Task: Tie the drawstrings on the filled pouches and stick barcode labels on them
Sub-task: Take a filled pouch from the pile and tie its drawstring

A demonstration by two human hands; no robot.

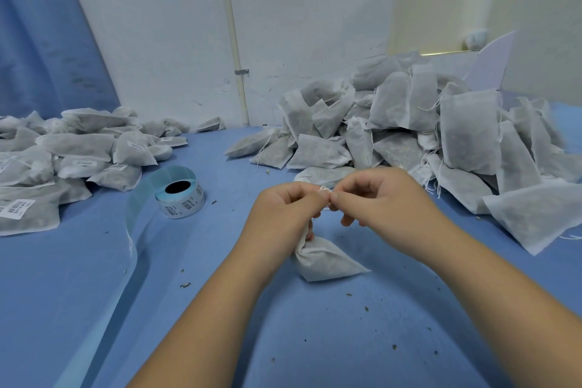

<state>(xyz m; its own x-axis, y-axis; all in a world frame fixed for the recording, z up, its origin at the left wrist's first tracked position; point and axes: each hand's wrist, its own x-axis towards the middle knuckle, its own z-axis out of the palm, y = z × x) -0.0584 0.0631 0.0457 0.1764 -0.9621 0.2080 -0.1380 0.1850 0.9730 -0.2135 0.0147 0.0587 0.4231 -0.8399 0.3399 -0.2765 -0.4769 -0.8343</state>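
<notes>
- White gauzy non-woven pouch (324, 258), plump with dark filling, neck gathered tight, bottom corner resting on the blue surface (220, 309), to the right of the label roll (182, 195) and nearer the camera.
- Thin white drawstring (324, 189) raised above the pouch's neck, pinched from both sides.
- Left hand (283, 208): thumb and forefinger closed on the string, lower fingers (310, 231) curled against the gathered neck.
- Right hand (378, 195): fingers (346, 198) narrowed to a pinch on the same string, tip to tip with the left.
- Beyond and right of the roll, heaped untied pouches (425, 129), soft, rectangular, loose strings trailing.
- Left of the roll, flatter labelled pouches (63, 154) bearing barcode stickers.
- Glossy pale blue backing strip (132, 220) curling off the roll.
</notes>
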